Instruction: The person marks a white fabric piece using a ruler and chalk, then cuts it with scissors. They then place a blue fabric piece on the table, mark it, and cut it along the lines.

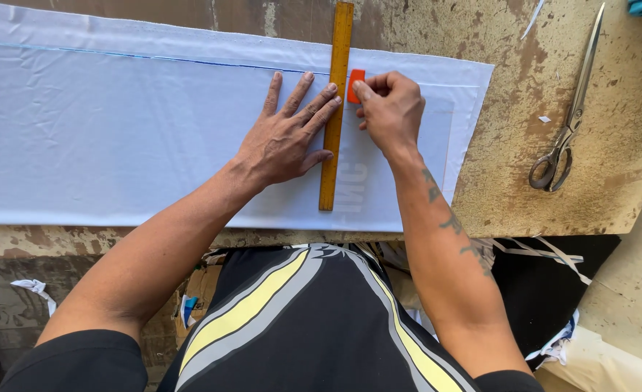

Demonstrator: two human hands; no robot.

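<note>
Small orange flat chalk piece (356, 85) pinched in right hand (389, 110), tip on fabric, touching right edge of long yellow-brown wooden ruler (335, 109). Ruler lies front-to-back across wide white fabric sheet (118, 138), overhanging its far edge. Left hand (286, 136) flat, fingers spread, pressing ruler and fabric. Worn brown wooden worktable (509, 167) beneath. Long steel scissors (569, 120) near table's right edge, well apart.
</note>
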